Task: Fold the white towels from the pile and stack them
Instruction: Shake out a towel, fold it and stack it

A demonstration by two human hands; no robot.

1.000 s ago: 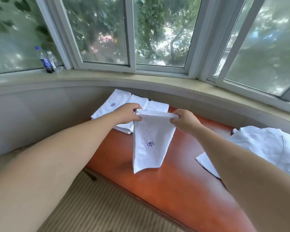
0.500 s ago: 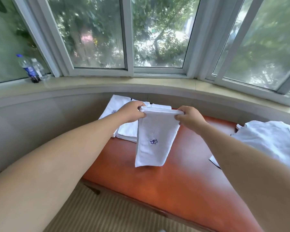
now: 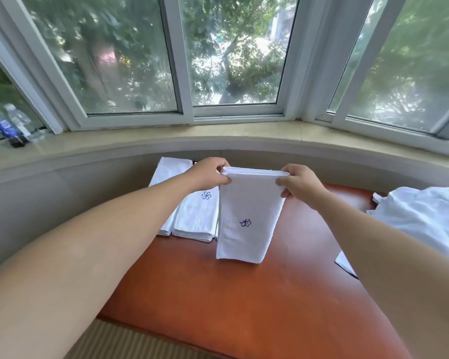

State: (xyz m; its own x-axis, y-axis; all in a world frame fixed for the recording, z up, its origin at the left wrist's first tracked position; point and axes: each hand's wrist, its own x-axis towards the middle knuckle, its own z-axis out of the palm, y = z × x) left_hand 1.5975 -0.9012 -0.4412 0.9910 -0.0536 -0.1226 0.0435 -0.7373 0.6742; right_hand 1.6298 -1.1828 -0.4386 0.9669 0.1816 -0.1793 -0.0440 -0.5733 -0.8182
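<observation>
A folded white towel [image 3: 246, 216] with a small blue emblem hangs in front of me above the reddish-brown table [image 3: 257, 301]. My left hand [image 3: 210, 172] pinches its top left corner and my right hand [image 3: 300, 181] pinches its top right corner. Its lower edge hangs near the tabletop. Behind my left arm, folded white towels [image 3: 195, 216] lie side by side at the table's far left, one showing the same blue emblem. The pile of unfolded white towels [image 3: 423, 218] lies rumpled at the table's right edge, partly hidden by my right forearm.
A curved beige wall and stone windowsill [image 3: 218, 138] close in the table's far side below the bay windows. Two plastic bottles [image 3: 8, 125] stand on the sill at the far left. Striped carpet [image 3: 130, 343] shows below the table's near edge.
The view has swung to the left and tipped up, so the folded towels and bottles sit further right. Both hands keep pinching the hanging towel's top corners, now held a little wider and nearer the wall.
</observation>
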